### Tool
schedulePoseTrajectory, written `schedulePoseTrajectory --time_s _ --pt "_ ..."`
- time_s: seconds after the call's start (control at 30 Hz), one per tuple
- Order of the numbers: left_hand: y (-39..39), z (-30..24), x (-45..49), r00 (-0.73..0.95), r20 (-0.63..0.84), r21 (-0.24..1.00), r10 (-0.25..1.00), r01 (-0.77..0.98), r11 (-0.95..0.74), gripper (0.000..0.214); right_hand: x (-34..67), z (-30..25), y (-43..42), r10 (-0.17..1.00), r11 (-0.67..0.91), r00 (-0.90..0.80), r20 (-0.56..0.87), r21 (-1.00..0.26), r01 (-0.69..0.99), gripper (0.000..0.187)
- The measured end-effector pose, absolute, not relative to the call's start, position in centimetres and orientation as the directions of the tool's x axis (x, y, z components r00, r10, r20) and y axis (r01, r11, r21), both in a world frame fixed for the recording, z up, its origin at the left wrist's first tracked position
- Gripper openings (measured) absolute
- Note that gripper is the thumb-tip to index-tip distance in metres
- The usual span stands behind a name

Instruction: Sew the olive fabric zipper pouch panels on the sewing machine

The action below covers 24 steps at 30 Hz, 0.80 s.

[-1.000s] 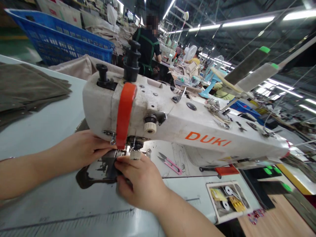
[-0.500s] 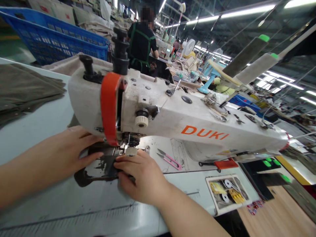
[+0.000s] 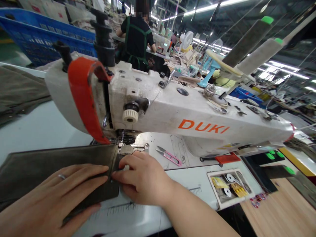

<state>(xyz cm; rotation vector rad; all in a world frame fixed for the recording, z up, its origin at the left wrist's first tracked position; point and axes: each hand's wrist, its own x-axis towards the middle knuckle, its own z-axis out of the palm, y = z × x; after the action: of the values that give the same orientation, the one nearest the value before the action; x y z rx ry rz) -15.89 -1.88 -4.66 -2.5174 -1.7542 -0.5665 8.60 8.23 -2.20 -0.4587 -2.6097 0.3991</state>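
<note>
A dark olive fabric piece (image 3: 61, 159) lies on the sewing machine's bed, its right end at the presser foot area (image 3: 127, 148). My left hand (image 3: 71, 191), a ring on one finger, rests on the fabric with fingers stretched flat. Close by on the right, my right hand (image 3: 146, 179) has its fingers bent and pressed together on the fabric's right edge, just in front of the foot. The white sewing machine (image 3: 158, 108) with an orange thread lever guard (image 3: 82, 95) stands directly behind both hands. The needle tip is hidden.
Pink thread snips (image 3: 170, 156) lie under the machine arm, near a red-handled tool (image 3: 225, 159). A bobbin tray (image 3: 229, 187) is set in the table at right. More olive fabric (image 3: 22, 89) lies left. Behind are a blue basket (image 3: 49, 36) and a seated person (image 3: 138, 39).
My left hand has moved from beside the needle area toward me, onto the fabric piece, which now stretches out to the left. My right hand stays near the foot. The view has shifted slightly.
</note>
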Motion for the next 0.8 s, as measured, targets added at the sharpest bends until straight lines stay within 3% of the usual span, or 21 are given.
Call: schedulePoseTrajectory --time_s 0.13,0.27,0.47,0.8 --pt "-2.3 -6.0 -16.6 0.354 0.247 0.166 0.902 0.902 -0.399 0.046 8.5 -1.9 8.1 0.415 0.887 -0.83 0.373 -0.37 0.277 0.025" --pt "-2.6 -6.3 -16.8 0.382 0.216 0.151 0.898 0.896 -0.418 0.048 8.5 -1.6 8.0 0.375 0.899 -0.854 0.36 -0.365 0.241 0.024" --pt "-3.4 -6.7 -15.9 0.403 0.253 0.194 0.88 0.87 -0.454 0.061 8.3 -1.6 7.7 0.393 0.895 -0.841 0.371 -0.366 0.256 0.02" --pt "-2.2 -5.9 -15.1 0.376 0.322 0.211 0.869 0.866 -0.453 0.051 8.3 -1.7 7.5 0.426 0.874 -0.831 0.359 -0.402 0.274 0.027"
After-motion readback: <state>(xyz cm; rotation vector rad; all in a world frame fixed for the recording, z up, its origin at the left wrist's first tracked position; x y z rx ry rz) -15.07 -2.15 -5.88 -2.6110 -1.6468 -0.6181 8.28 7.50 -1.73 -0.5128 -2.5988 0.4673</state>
